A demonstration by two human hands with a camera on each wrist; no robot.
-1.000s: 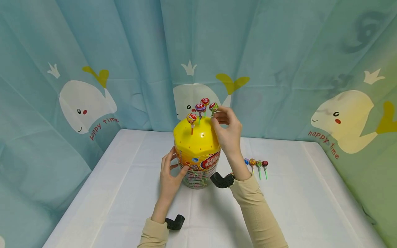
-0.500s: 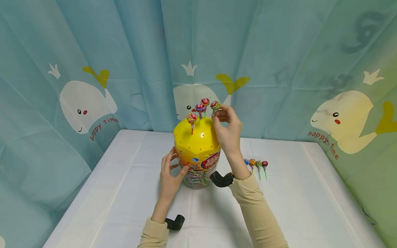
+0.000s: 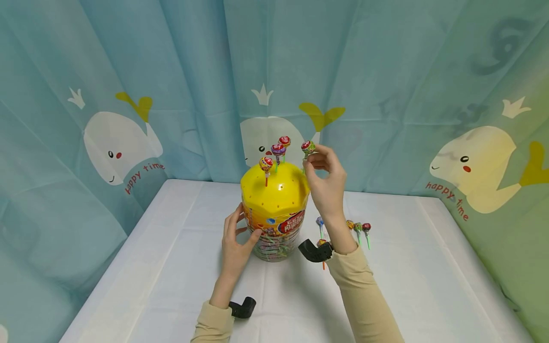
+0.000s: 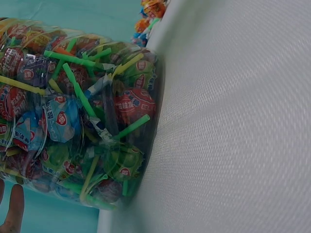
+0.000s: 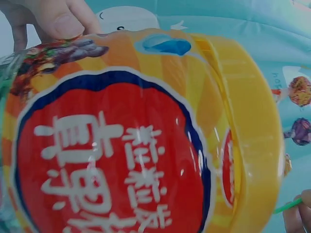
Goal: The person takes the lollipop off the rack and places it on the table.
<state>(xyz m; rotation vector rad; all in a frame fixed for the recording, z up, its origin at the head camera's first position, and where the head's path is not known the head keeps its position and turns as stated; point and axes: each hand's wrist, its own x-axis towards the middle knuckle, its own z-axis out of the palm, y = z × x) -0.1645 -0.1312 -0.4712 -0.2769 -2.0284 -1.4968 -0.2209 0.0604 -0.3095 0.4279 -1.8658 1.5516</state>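
A tall clear candy jar (image 3: pixel 272 247) with a yellow lid (image 3: pixel 279 193) stands on the table. My left hand (image 3: pixel 236 245) grips its left side, thumb in front. Wrapped lollipops with coloured sticks fill the jar's see-through lower part (image 4: pixel 73 116) in the left wrist view. My right hand (image 3: pixel 329 186) pinches a green-wrapped lollipop (image 3: pixel 308 147) upright, just past the lid's right edge. Its green stick (image 5: pixel 287 206) shows at the fingertips in the right wrist view. Three lollipops stand upright in holes in the lid: a yellow one (image 3: pixel 266 165), a purple one (image 3: pixel 278 150) and a red one (image 3: pixel 285 141).
Several loose lollipops lie right of the jar, among them a blue one (image 3: pixel 320 221), a green one (image 3: pixel 358 227) and a dark red one (image 3: pixel 366 227). My right forearm partly covers this group. A blue whale-print curtain (image 3: pixel 274 57) hangs behind the white table (image 3: pixel 180 267).
My right hand has moved right with the green lollipop, from over the lid's edge to just beyond it. More loose lollipops now show beside the forearm. My left hand has stayed on the jar.
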